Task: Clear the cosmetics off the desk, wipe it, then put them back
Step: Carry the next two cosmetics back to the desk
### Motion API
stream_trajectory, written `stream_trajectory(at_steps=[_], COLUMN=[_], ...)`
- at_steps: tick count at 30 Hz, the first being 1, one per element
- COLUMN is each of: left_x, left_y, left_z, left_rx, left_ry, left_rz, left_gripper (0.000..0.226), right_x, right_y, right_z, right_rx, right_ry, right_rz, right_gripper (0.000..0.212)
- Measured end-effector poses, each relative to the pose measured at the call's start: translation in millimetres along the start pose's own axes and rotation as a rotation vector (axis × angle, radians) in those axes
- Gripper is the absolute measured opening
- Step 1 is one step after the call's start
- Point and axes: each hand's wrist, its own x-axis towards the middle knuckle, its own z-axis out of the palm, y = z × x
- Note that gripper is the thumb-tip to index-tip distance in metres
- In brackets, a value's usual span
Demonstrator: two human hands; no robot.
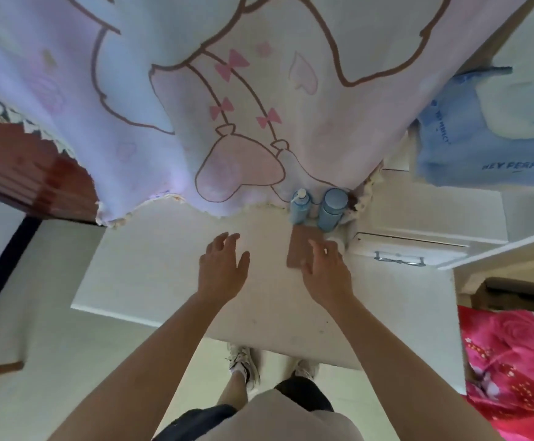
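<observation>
Two light blue cosmetic bottles stand side by side at the back of the white desk [163,265]: a slimmer one [300,206] with a white cap on the left and a wider one [332,209] on the right. In front of them lies a flat brownish-pink case [300,246]. My right hand [326,268] hovers over the case's right edge with fingers spread; whether it touches the case I cannot tell. My left hand [222,268] is held open above the bare desk, left of the case, holding nothing.
A large pink and lilac cartoon-print cloth [195,106] hangs behind the desk down to its back edge. A white cabinet with a metal handle [399,259] adjoins the desk on the right. A blue towel [488,138] hangs above it. A red floral fabric [513,370] lies at the lower right.
</observation>
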Motion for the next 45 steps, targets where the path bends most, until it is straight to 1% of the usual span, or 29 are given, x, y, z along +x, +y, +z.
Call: stream_trajectory(at_steps=[3,5,6,9,11,13,16,21,23,26,30,33,37,41,45], left_x=[-21.6,-38.0,-46.9,-77.1,-105.7,-144.1,-219.5,-368.9,-423.4,-486.3,-527.5,-533.4,-521.0,-497.6,-471.5], left_y=[-26.8,-50.4,-64.2,-111.7,-149.5,-192.9,-271.2,-398.9,-442.0,-496.2,-554.0,-597.7,-664.7,-757.3,-847.5], left_z=[-32.2,-62.9,-80.0,-135.6,-176.5,-218.8,-273.9,-341.0,-358.3,-372.6,-375.3,-372.0,-371.3,-389.0,-425.7], left_rx=[0.070,0.116,0.131,0.158,0.184,0.216,0.311,0.411,0.439,0.433,0.410,0.376,0.346,0.354,0.300], left_ry=[0.217,0.351,0.395,0.502,0.595,0.695,0.790,0.909,0.929,0.956,0.979,0.964,0.911,0.833,0.765], left_rz=[-0.013,-0.031,-0.058,-0.161,-0.221,-0.282,-0.386,-0.582,-0.669,-0.798,-0.875,-0.929,-0.983,-1.041,-1.120], left_gripper=[0.048,0.051,0.052,0.055,0.056,0.057,0.056,0.059,0.060,0.061,0.059,0.059,0.059,0.061,0.061], right_x=[0.2,-1.2,-3.8,-18.3,-34.8,-59.9,-113.2,-230.6,-279.8,-345.2,-398.1,-412.5,-409.4,-397.3,-384.0], right_y=[-40.0,-79.4,-102.6,-182.5,-243.3,-311.0,-419.0,-581.1,-631.7,-687.8,-741.3,-773.5,-826.3,-906.0,-993.7], right_z=[-2.4,-7.2,-9.4,-9.7,-1.8,12.0,47.1,134.0,168.4,211.3,259.2,297.7,356.2,420.8,476.1], right_rx=[-0.069,-0.139,-0.132,0.006,0.065,0.141,0.187,0.183,0.180,0.167,0.139,0.137,0.131,0.124,0.091], right_ry=[0.078,0.143,0.167,0.209,0.269,0.307,0.346,0.267,0.210,0.129,0.041,-0.007,-0.072,-0.129,-0.207], right_rz=[-0.221,-0.327,-0.386,-0.583,-0.715,-0.851,-1.049,-1.269,-1.350,-1.447,-1.551,-1.593,-1.611,-1.606,-1.608], right_gripper=[0.050,0.051,0.051,0.052,0.053,0.052,0.052,0.057,0.059,0.060,0.061,0.061,0.061,0.062,0.060])
